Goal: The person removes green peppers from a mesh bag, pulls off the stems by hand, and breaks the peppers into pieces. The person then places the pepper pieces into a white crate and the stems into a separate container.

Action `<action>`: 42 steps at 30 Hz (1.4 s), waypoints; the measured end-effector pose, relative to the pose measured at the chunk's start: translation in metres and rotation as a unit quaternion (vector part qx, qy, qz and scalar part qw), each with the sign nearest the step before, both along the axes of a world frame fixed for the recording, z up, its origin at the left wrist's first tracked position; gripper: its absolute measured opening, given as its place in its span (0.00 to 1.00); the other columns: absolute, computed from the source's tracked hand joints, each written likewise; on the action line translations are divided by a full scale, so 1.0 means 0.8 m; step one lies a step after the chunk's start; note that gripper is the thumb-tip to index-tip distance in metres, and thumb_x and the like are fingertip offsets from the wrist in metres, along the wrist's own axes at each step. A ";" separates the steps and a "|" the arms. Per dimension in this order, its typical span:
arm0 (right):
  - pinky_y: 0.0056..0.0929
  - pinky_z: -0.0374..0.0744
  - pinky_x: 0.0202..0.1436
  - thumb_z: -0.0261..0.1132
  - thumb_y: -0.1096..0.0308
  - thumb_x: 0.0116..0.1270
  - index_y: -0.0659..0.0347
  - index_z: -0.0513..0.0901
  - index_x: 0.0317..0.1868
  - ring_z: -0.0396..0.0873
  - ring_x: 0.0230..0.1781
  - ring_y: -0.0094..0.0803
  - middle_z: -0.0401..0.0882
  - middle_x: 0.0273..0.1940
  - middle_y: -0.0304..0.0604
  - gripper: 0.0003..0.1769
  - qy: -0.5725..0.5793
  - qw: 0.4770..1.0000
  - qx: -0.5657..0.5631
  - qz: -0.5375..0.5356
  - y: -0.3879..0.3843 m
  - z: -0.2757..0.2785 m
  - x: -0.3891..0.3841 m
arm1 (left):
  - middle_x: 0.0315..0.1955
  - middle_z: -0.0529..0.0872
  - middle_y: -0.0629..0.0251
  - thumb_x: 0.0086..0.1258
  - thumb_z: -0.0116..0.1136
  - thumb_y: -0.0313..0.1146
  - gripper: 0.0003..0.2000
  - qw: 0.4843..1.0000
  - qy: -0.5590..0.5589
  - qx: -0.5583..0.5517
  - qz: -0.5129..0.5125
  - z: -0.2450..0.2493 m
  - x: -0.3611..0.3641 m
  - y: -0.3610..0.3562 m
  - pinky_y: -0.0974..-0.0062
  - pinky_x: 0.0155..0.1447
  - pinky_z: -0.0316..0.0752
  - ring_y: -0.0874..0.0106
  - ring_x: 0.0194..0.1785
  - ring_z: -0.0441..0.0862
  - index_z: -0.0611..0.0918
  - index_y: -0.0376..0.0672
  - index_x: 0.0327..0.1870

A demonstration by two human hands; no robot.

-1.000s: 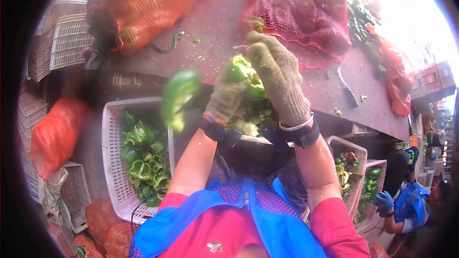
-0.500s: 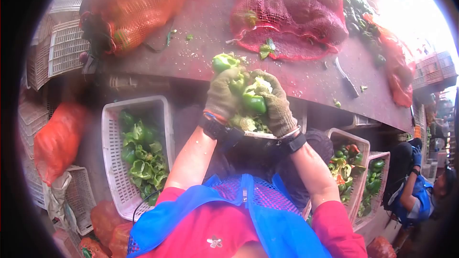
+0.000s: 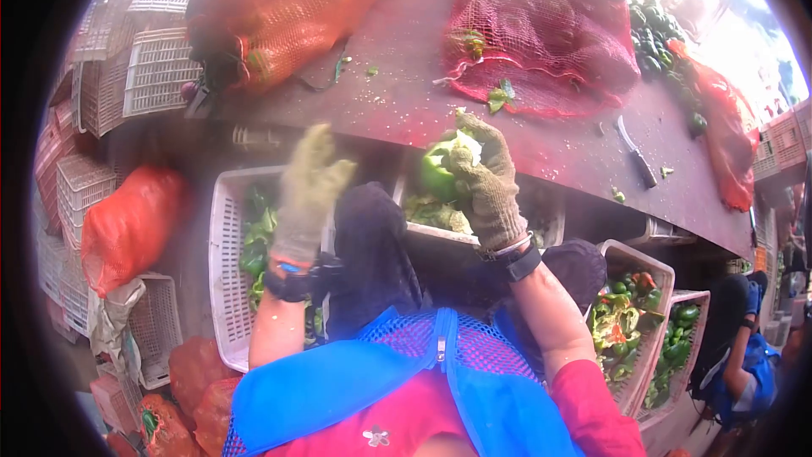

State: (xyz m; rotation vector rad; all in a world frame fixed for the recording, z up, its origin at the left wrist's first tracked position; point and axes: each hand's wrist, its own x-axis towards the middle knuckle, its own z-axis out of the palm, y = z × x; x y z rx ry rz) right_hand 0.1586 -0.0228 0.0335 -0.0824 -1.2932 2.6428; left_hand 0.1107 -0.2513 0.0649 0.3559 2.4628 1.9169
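Observation:
My right hand (image 3: 488, 176), in a knitted olive glove, grips a green bell pepper piece (image 3: 441, 171) with pale core showing, held over a white crate of pepper scraps (image 3: 440, 218) on my lap. My left hand (image 3: 309, 188), also gloved, is blurred, fingers spread and holding nothing, above the white crate of cut green peppers (image 3: 225, 271) at my left.
A dark red table (image 3: 397, 101) carries an orange mesh sack (image 3: 288, 8), a dark red mesh sack (image 3: 541, 25) and a knife (image 3: 636, 152). More white crates with peppers (image 3: 630, 322) stand at right, where another person in blue (image 3: 744, 364) crouches. Stacked crates (image 3: 127, 76) and orange sacks (image 3: 127, 224) lie left.
My left hand left the pepper and swung left over the left crate, fingers now spread. My right hand keeps hold of the pepper piece. The camera shifted slightly.

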 end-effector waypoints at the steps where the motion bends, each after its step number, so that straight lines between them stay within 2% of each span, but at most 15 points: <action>1: 0.27 0.81 0.50 0.69 0.72 0.64 0.59 0.72 0.64 0.78 0.50 0.26 0.77 0.53 0.41 0.27 0.005 1.000 0.010 -0.020 -0.009 0.001 -0.002 | 0.63 0.74 0.57 0.72 0.57 0.26 0.26 0.987 -0.080 0.117 -0.069 -0.003 0.006 0.036 0.71 0.64 0.73 0.68 0.64 0.74 0.68 0.39 0.70; 3: 0.28 0.81 0.51 0.71 0.70 0.62 0.58 0.75 0.62 0.78 0.51 0.26 0.77 0.54 0.41 0.27 0.013 0.997 0.030 -0.068 -0.018 0.000 -0.001 | 0.56 0.78 0.60 0.75 0.55 0.32 0.22 0.871 -0.289 0.324 -0.230 0.004 0.017 0.094 0.68 0.60 0.77 0.70 0.60 0.76 0.70 0.39 0.68; 6: 0.28 0.80 0.51 0.73 0.67 0.58 0.58 0.79 0.57 0.79 0.50 0.30 0.78 0.52 0.42 0.26 0.047 0.935 0.307 -0.168 0.014 -0.003 0.005 | 0.48 0.83 0.61 0.75 0.55 0.31 0.17 0.819 -0.357 0.410 -0.183 -0.015 0.024 0.139 0.66 0.52 0.83 0.68 0.49 0.83 0.72 0.39 0.62; 7: 0.30 0.80 0.50 0.74 0.64 0.56 0.58 0.81 0.54 0.81 0.48 0.34 0.79 0.50 0.43 0.24 0.045 0.835 0.507 -0.209 0.035 0.006 0.011 | 0.49 0.83 0.61 0.74 0.56 0.30 0.16 0.846 -0.337 0.365 -0.195 -0.018 0.025 0.142 0.68 0.51 0.83 0.69 0.48 0.84 0.73 0.39 0.61; 10: 0.41 0.81 0.48 0.72 0.62 0.56 0.56 0.78 0.56 0.82 0.45 0.46 0.79 0.48 0.49 0.26 0.025 0.786 0.612 -0.084 0.067 0.021 0.019 | 0.46 0.83 0.62 0.69 0.62 0.30 0.17 0.944 -0.212 0.162 -0.197 -0.027 0.024 0.147 0.74 0.49 0.81 0.73 0.47 0.83 0.76 0.39 0.56; 13: 0.45 0.80 0.47 0.69 0.59 0.60 0.56 0.76 0.56 0.81 0.46 0.52 0.81 0.46 0.53 0.24 0.002 0.691 0.722 0.024 0.085 0.015 0.012 | 0.42 0.83 0.64 0.61 0.69 0.31 0.20 0.971 -0.115 0.045 -0.203 -0.026 0.016 0.153 0.78 0.48 0.79 0.76 0.45 0.81 0.77 0.38 0.53; 16: 0.48 0.78 0.45 0.63 0.52 0.67 0.55 0.77 0.53 0.82 0.44 0.56 0.84 0.37 0.56 0.20 -0.085 0.778 0.618 0.082 0.085 0.006 0.014 | 0.42 0.83 0.64 0.60 0.68 0.29 0.19 0.924 -0.260 0.160 -0.231 -0.044 -0.002 0.157 0.78 0.48 0.79 0.76 0.44 0.82 0.78 0.38 0.52; 20: 0.36 0.78 0.38 0.60 0.53 0.70 0.59 0.81 0.44 0.81 0.30 0.38 0.83 0.31 0.47 0.17 -0.288 0.875 0.387 -0.034 0.068 -0.012 0.006 | 0.42 0.84 0.64 0.62 0.65 0.27 0.14 0.876 -0.322 0.271 -0.234 -0.068 -0.007 0.184 0.79 0.48 0.79 0.77 0.43 0.82 0.78 0.40 0.48; 21: 0.30 0.75 0.34 0.57 0.54 0.72 0.63 0.83 0.40 0.75 0.28 0.26 0.81 0.29 0.41 0.18 -0.267 0.935 0.222 -0.070 0.082 -0.043 0.000 | 0.42 0.84 0.64 0.62 0.65 0.26 0.14 0.899 -0.287 0.239 -0.228 -0.070 -0.002 0.193 0.79 0.48 0.78 0.78 0.43 0.81 0.78 0.40 0.48; 24: 0.31 0.75 0.37 0.56 0.56 0.72 0.64 0.82 0.39 0.75 0.30 0.27 0.80 0.30 0.40 0.18 -0.316 0.939 0.015 -0.133 0.107 -0.087 -0.011 | 0.42 0.84 0.65 0.62 0.66 0.26 0.14 0.936 -0.162 0.179 -0.256 -0.086 0.009 0.224 0.80 0.48 0.78 0.80 0.43 0.80 0.78 0.40 0.48; 26: 0.38 0.78 0.44 0.59 0.54 0.70 0.64 0.81 0.48 0.81 0.37 0.40 0.83 0.36 0.51 0.20 -0.275 0.895 0.335 -0.103 0.123 -0.065 0.002 | 0.40 0.83 0.65 0.64 0.64 0.26 0.14 0.923 -0.220 0.214 -0.231 -0.064 0.003 0.223 0.80 0.46 0.79 0.78 0.41 0.81 0.78 0.40 0.50; 29: 0.44 0.78 0.53 0.65 0.47 0.65 0.59 0.78 0.59 0.82 0.49 0.53 0.84 0.44 0.60 0.30 -0.269 0.680 0.682 0.025 0.131 -0.013 0.002 | 0.37 0.82 0.66 0.65 0.62 0.27 0.12 0.901 -0.287 0.285 -0.153 -0.048 -0.023 0.205 0.78 0.43 0.80 0.76 0.39 0.82 0.77 0.41 0.49; 30: 0.43 0.79 0.53 0.66 0.44 0.63 0.60 0.77 0.59 0.82 0.46 0.53 0.84 0.38 0.59 0.33 -0.279 0.668 0.689 0.036 0.141 -0.007 -0.014 | 0.35 0.81 0.67 0.66 0.61 0.27 0.12 0.904 -0.283 0.300 -0.118 -0.046 -0.037 0.198 0.78 0.42 0.80 0.75 0.37 0.82 0.77 0.41 0.49; 38: 0.48 0.77 0.56 0.70 0.49 0.58 0.54 0.80 0.55 0.76 0.55 0.56 0.70 0.59 0.61 0.28 -0.190 0.542 0.816 -0.056 0.165 -0.039 -0.179 | 0.32 0.81 0.68 0.65 0.63 0.31 0.09 0.864 -0.354 0.357 -0.009 -0.066 -0.067 0.186 0.79 0.39 0.77 0.78 0.33 0.80 0.80 0.40 0.43; 42: 0.48 0.78 0.53 0.68 0.61 0.58 0.58 0.79 0.48 0.79 0.47 0.56 0.78 0.47 0.58 0.19 -0.185 0.579 0.793 -0.048 0.154 -0.066 -0.165 | 0.32 0.81 0.68 0.66 0.63 0.33 0.10 0.865 -0.349 0.361 0.010 -0.082 -0.070 0.187 0.76 0.37 0.78 0.76 0.34 0.81 0.80 0.40 0.45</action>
